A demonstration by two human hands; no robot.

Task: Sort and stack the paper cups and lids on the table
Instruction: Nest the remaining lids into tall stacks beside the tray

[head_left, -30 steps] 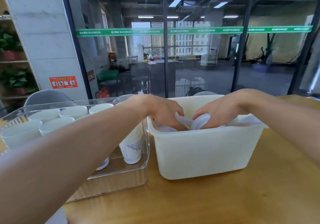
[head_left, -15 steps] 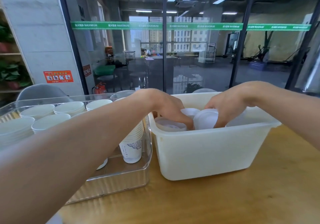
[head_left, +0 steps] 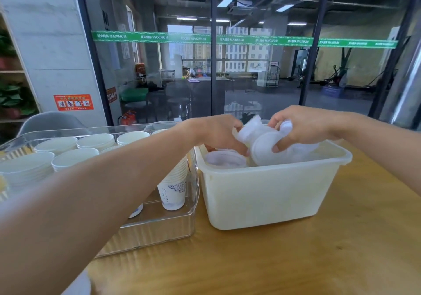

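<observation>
From the head camera we see both hands over a white bin (head_left: 268, 194) on the wooden tabletop (head_left: 296, 260). Our right hand (head_left: 303, 128) curls around a bundle of translucent lids (head_left: 266, 144); its fingers (head_left: 281, 144) wrap the lower front edge of the bundle, while the thumb side pinches another lid edge near the top. Our left hand (head_left: 218, 132) reaches in from the left, its fingers bent and touching the left side of the same lids at the bin's rim; whether they truly grip we cannot tell. The bundle is tilted, held just above the bin's opening. Below the left hand, another stack of lids (head_left: 224, 160) lies inside the bin at its left end.

Just left of the bin, touching or nearly so, stands a clear tray (head_left: 159, 228) with several stacks of white cups (head_left: 95, 140) upright, mouths up. One stack with a blue pattern (head_left: 174, 187) stands at the tray's right wall, partly hidden by our left forearm.
</observation>
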